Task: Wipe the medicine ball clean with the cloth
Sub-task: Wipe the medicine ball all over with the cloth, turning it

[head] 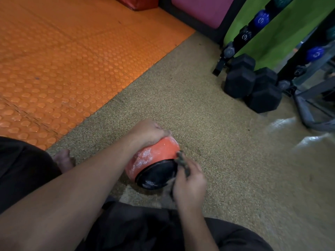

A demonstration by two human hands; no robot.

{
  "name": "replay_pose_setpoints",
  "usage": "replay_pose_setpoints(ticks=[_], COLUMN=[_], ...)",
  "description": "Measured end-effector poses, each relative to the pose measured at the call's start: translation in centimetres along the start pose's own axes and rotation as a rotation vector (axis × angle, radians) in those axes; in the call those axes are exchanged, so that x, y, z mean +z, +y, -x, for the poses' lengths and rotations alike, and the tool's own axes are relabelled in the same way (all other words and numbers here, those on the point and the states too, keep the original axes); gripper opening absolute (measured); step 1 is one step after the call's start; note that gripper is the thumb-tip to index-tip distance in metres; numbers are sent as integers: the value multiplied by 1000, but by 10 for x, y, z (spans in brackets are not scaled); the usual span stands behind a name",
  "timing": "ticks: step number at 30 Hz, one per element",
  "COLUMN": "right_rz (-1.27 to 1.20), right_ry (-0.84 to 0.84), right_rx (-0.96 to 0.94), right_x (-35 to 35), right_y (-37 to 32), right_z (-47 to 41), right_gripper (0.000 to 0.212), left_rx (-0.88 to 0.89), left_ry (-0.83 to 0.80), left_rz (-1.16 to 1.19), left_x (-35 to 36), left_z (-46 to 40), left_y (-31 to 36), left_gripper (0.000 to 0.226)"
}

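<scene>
Mid-wipe on the speckled tan floor near its orange-mat edge: the left hand grips the round orange-and-black rubber medicine ball while the right hand pinches a bunched dark cloth against its rim; turning the ball likely comes next.

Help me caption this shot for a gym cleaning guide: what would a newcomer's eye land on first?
The orange medicine ball with its black panel, low in the middle on the speckled floor. The left hand grips its top while the right hand holds a dark cloth against its edge. Next, the bright orange studded mat at upper left and black dumbbells at upper right.
</scene>
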State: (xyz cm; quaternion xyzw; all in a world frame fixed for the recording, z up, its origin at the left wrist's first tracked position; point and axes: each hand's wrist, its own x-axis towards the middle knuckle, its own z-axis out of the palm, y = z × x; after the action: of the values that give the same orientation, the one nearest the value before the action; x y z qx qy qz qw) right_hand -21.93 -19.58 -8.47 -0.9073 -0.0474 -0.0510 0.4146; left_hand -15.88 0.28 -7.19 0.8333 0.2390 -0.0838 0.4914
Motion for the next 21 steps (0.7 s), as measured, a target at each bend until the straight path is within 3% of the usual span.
replay_pose_setpoints(ticks=[2,3,6,8,10,12,15,16,18,21], right_rz=[-132,-109,82,196,248,141,-165,-116,48,218], right_ry=[25,42,86,-21,-96,-90,-33,-16,28,-95], right_rx=[294,289,-59,-302,-397,-257,257,279,19,-463], right_x=[6,10,14,10,6,3,5,7,12,18], right_y=[7,5,-17,-25,-23,-11,3,-1,-15,-29], right_z=[-10,-7,25,40,35,21,1,1,17,45], right_gripper=[16,19,43,60,66,54,22,21,38,66], left_rx=[-4,-8,-17,-22,-25,-28,-30,-23,-10,-13], left_ry=[-12,-18,-26,-29,-34,-27,-1,0,0,12], left_rz=[2,10,46,76,110,125,128,116,81,59], left_x=[0,-1,-6,-10,-10,-9,-5,-4,-4,-4], left_z=[1,1,-2,-3,-4,-3,-2,-1,0,1], left_y=[0,1,-2,-5,-8,-8,-7,-5,-2,-4], left_gripper=[45,44,39,36,32,30,32,34,37,38])
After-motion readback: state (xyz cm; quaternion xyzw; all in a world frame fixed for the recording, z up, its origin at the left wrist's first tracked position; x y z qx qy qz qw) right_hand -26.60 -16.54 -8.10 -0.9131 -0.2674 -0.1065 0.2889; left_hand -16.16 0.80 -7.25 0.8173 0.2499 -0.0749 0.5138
